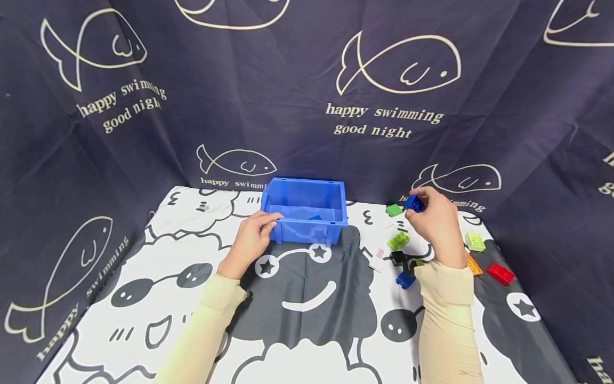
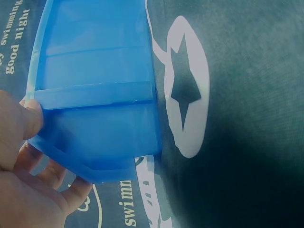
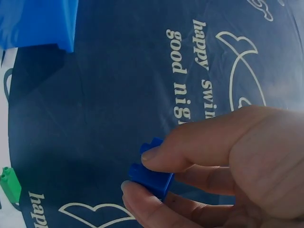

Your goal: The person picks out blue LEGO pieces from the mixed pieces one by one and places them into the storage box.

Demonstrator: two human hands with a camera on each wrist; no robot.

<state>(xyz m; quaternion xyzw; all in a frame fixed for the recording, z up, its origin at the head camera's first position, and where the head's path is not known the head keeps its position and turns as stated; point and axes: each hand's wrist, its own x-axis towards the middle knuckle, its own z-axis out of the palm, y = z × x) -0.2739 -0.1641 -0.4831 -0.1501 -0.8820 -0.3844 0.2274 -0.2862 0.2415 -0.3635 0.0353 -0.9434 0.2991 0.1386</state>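
My left hand [image 1: 250, 239] grips the front left corner of a blue plastic bin [image 1: 307, 233], thumb over the rim and fingers along the side, as the left wrist view shows. A blue piece [image 1: 314, 217] lies inside the bin. Off to the right, my right hand [image 1: 435, 217] pinches a dark blue toy building brick [image 3: 154, 175] between thumb and fingers, raised above the cloth. Just left of that brick in the head view lies a green brick [image 1: 394, 210]. A lime brick [image 1: 398, 241] lies below it, nearer to me.
Around the right forearm lie a black brick [image 1: 397, 258], another blue brick [image 1: 405, 280], a white brick [image 1: 376, 264], an orange piece [image 1: 474, 265], a red brick [image 1: 500, 274] and a pale lime brick [image 1: 475, 241]. A dark fish-print curtain [image 1: 288, 106] stands behind the bin.
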